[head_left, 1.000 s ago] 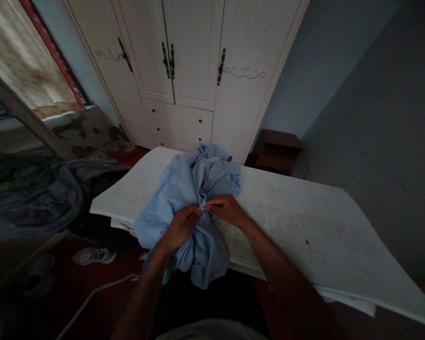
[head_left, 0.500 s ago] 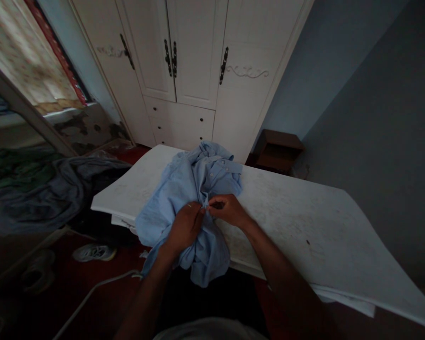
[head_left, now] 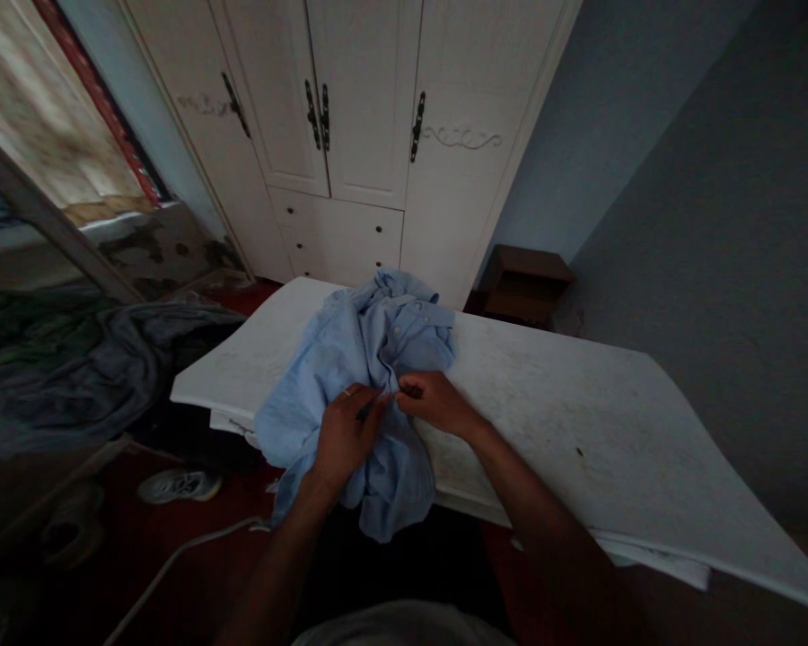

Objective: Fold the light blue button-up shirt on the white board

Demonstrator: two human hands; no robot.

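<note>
One light-blue shirt (head_left: 310,368), crumpled, lies across the white tabletop (head_left: 545,404), draping over its near edge; left hand (head_left: 348,432) pinches a fold of its cloth, thumb against fingers; right hand (head_left: 436,401) grips the shirt by the fingertips just beside; one white wardrobe (head_left: 367,108) stands behind; one pale shoe (head_left: 179,485) rests on the floor (head_left: 225,561)

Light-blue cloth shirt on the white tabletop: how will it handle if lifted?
The light-blue cloth shirt is likely floppy: it lies crumpled and droops over the near edge of the flat white tabletop. Probably light for its bulk, as the fabric looks thin. Unlikely to roll, given its loose, spread folds.
</note>
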